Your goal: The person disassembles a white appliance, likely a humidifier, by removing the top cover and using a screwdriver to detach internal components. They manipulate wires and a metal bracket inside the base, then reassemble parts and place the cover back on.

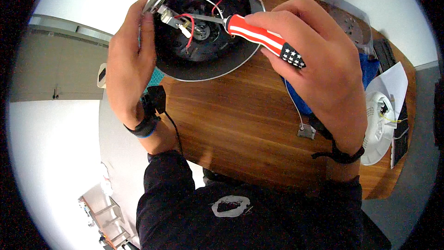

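— Two hands busy: left hand [127, 71] with fingers curled over the rim of the round silver-rimmed black housing [203, 23], steadying it.
— Right hand [319, 65]?
— Fingers pinching a red-and-white striped screwdriver [263, 38], tip reaching past the fingertips among red and white wires [189, 30]; brown wooden tabletop [231, 120] below.

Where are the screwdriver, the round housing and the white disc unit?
screwdriver [259, 34]: head view, on the striped handle.
round housing [217, 67]: head view, on the lower rim.
white disc unit [377, 127]: head view, on its white top face.
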A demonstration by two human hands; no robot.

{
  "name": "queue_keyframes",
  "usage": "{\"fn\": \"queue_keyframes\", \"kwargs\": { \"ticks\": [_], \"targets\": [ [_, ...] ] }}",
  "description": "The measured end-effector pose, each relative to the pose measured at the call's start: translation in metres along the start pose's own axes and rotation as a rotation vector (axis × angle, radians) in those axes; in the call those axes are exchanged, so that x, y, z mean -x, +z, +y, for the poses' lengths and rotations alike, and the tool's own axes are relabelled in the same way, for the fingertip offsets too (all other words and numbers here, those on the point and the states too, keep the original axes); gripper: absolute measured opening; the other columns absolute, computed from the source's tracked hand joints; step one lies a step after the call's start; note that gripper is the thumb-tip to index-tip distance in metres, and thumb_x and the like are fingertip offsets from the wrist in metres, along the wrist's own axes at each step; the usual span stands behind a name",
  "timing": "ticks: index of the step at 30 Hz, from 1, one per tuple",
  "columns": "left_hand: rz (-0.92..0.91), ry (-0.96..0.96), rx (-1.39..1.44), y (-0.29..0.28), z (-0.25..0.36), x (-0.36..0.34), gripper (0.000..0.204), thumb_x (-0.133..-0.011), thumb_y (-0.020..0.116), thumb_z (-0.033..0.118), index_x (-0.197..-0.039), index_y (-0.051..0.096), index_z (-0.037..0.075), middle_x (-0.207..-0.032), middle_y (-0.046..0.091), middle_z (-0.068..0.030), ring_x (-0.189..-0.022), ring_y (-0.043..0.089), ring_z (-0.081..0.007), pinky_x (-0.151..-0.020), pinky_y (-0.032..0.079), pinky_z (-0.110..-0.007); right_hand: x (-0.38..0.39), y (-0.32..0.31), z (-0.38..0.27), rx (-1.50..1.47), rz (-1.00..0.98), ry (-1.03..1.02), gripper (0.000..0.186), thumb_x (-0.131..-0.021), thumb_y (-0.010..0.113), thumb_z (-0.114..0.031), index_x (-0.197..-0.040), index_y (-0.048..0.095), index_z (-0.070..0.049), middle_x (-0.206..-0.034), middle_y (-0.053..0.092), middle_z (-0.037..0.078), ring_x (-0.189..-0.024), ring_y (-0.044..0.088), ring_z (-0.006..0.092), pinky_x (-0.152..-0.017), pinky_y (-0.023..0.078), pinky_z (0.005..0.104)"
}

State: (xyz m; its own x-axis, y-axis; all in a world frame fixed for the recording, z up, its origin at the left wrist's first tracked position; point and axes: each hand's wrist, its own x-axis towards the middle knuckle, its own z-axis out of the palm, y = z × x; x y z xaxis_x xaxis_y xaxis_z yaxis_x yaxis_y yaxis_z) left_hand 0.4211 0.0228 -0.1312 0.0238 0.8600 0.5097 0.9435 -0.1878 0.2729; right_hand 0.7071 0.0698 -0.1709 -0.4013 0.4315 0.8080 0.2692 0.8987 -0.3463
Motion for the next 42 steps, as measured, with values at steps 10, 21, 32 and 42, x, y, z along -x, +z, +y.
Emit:
{"fn": "queue_keyframes", "kwargs": {
  "ticks": [10, 21, 32, 42],
  "targets": [
    [0.020, 0.021, 0.091, 0.039, -0.016, -0.003, 0.044, -0.103, 0.060, -0.001, -0.144, 0.055, 0.012, -0.113, 0.074, -0.0241, -0.107, 0.072, -0.0480, -0.085, 0.057, -0.051, 0.005, -0.001, 0.004, 0.000, -0.176, 0.163, 0.041, -0.084, 0.081, 0.004, -0.123, 0.075, -0.007, -0.108, 0.071, 0.012, -0.093, 0.073, 0.0307, -0.081, 0.059, 0.0379],
    [-0.044, -0.063, 0.071, 0.059, -0.039, 0.005, 0.033, -0.107, 0.060, 0.004, -0.139, 0.058, 0.010, -0.101, 0.075, -0.0270, -0.095, 0.074, -0.0503, -0.075, 0.057, -0.051, 0.026, 0.021, 0.024, 0.099, -0.093, 0.208, 0.030, -0.091, 0.079, -0.012, -0.121, 0.075, -0.014, -0.104, 0.073, 0.008, -0.092, 0.074, 0.0305, -0.076, 0.060, 0.0411],
    [-0.167, -0.179, 0.258, 0.056, -0.051, 0.028, 0.038, -0.108, 0.059, 0.004, -0.146, 0.054, 0.003, -0.104, 0.071, -0.0239, -0.090, 0.069, -0.0344, -0.081, 0.054, -0.041, 0.009, 0.029, 0.018, 0.062, -0.107, 0.158, 0.029, -0.091, 0.078, -0.013, -0.119, 0.072, -0.013, -0.104, 0.071, 0.007, -0.094, 0.071, 0.0307, -0.077, 0.059, 0.0422],
    [-0.143, -0.125, 0.150, 0.040, -0.016, 0.019, 0.033, -0.105, 0.060, 0.001, -0.138, 0.056, 0.003, -0.096, 0.072, -0.0275, -0.088, 0.071, -0.0500, -0.072, 0.054, -0.050, 0.001, 0.026, 0.010, 0.095, -0.114, 0.164, 0.027, -0.090, 0.077, -0.011, -0.116, 0.070, -0.010, -0.099, 0.068, 0.009, -0.091, 0.070, 0.0328, -0.075, 0.059, 0.0443]
  ]
}}
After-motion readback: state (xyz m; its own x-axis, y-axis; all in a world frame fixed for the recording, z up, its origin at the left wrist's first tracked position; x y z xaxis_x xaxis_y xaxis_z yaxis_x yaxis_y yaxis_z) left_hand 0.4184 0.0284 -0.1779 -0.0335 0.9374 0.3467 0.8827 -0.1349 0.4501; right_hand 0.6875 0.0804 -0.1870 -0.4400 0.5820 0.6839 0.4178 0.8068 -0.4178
